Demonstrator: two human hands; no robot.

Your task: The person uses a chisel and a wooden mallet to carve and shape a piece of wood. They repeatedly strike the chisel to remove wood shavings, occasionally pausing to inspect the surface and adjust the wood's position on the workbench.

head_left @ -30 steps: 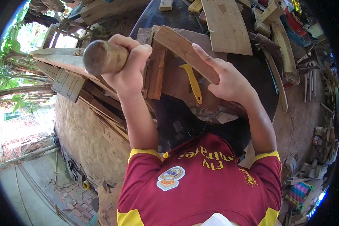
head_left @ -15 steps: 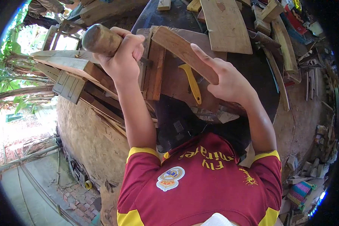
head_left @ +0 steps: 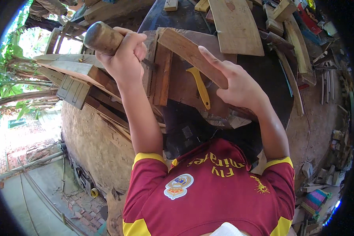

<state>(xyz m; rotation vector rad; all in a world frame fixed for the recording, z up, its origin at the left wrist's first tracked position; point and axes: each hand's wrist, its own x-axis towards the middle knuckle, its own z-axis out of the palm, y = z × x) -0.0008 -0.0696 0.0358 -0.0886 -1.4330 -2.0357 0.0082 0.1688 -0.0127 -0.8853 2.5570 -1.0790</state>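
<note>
Left grip (head_left: 126, 53) balled up in a fist, forearm (head_left: 141, 114) stretched forward; right grip (head_left: 240, 83) curled too, index finger (head_left: 211, 56) poking straight out.

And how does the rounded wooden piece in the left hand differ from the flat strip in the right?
The rounded piece is thick and blunt-ended, while the flat strip is long and narrow. The left hand wraps its fingers around the rounded piece; the right hand holds the flat strip with its index finger extended. Both are brown and look wooden.
</note>
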